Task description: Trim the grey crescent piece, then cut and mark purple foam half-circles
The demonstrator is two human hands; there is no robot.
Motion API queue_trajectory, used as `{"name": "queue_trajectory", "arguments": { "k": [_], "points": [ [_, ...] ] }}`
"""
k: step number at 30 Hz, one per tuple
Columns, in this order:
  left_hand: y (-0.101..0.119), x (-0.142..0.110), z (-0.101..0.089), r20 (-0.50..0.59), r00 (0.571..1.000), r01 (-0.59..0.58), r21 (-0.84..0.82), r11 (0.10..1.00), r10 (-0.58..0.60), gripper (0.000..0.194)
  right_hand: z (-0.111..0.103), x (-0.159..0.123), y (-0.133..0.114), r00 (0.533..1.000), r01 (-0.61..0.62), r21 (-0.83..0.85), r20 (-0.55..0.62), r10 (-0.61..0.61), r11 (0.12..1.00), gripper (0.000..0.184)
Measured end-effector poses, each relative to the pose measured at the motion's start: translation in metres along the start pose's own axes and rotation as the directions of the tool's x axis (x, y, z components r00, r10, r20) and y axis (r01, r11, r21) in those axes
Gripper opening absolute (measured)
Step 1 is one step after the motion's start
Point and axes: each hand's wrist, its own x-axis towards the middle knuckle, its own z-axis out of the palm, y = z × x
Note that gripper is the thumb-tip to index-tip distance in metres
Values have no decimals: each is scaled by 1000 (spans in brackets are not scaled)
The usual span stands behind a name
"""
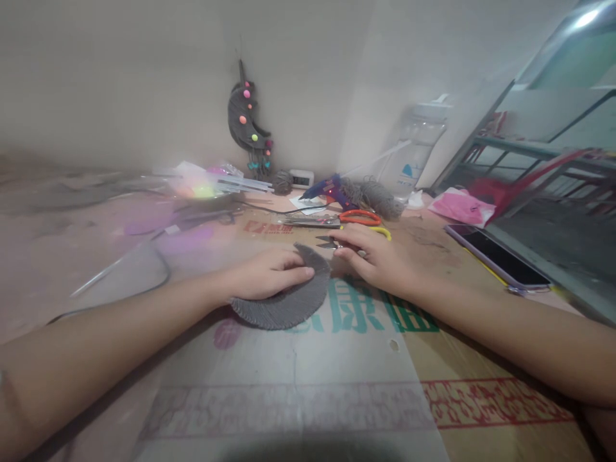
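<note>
My left hand rests on a dark grey, yarn-wrapped crescent moon, its thumb on the top face and its fingers curled over the inner curve. The crescent lies on or just above the cardboard. My right hand has its fingers bent around a pair of small scissors whose short, parted blades point left, towards the crescent's tip. Their handles are hidden by the hand. Just behind it are a yellow handle and orange-handled scissors.
A blue glue gun, grey yarn and a clear bottle stand at the back. A decorated crescent hangs on the wall. Glue sticks lie back left, a phone at right. Printed cardboard covers the tabletop.
</note>
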Motion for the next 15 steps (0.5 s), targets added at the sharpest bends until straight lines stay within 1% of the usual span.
{"name": "queue_trajectory", "arguments": {
  "k": [3,9,15],
  "points": [
    [0,0,0,17,1000,-18,7,1000,18,44,0,0,-1,1000,-12,19,17,12,1000,30],
    [-2,0,1,23,998,-58,-31,998,59,42,2,-1,-10,992,-120,94,49,116,988,29],
    [-4,0,1,11,996,-84,-32,996,84,37,2,0,-14,991,-111,163,90,97,980,28]
  ]
}}
